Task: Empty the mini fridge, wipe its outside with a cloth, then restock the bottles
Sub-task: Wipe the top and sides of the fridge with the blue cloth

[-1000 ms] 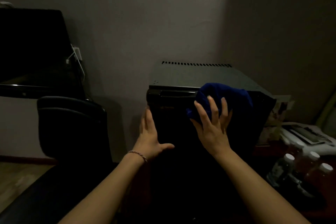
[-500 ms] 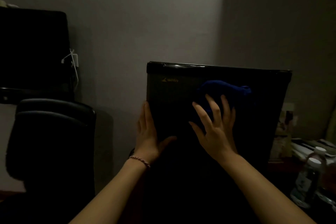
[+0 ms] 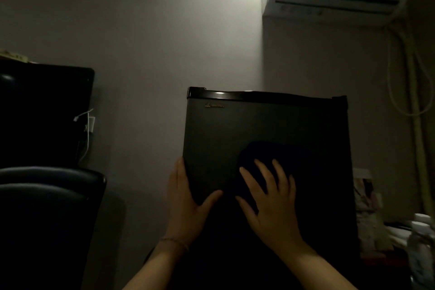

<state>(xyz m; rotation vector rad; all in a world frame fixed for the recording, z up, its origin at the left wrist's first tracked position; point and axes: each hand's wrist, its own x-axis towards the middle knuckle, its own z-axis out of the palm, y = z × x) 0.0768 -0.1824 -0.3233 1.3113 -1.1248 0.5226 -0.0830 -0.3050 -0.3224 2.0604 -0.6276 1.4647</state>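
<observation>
Right hand (image 3: 270, 200), fingers spread flat, presses blue cloth (image 3: 273, 155) against mini fridge (image 3: 259, 125) door to wipe; left hand (image 3: 186, 195), open, braces door edge beside it, steadying fridge

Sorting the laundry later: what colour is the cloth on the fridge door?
Dark blue; the cloth shows best in the head view, under the right hand.

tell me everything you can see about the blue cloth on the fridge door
The cloth is dark blue, soft-looking and bunched into a rounded pad. It lies flat against the lower middle of the closed mini fridge door. The right hand presses it there with spread, straight fingers covering its lower part. In the dim light its texture cannot be told.
</observation>
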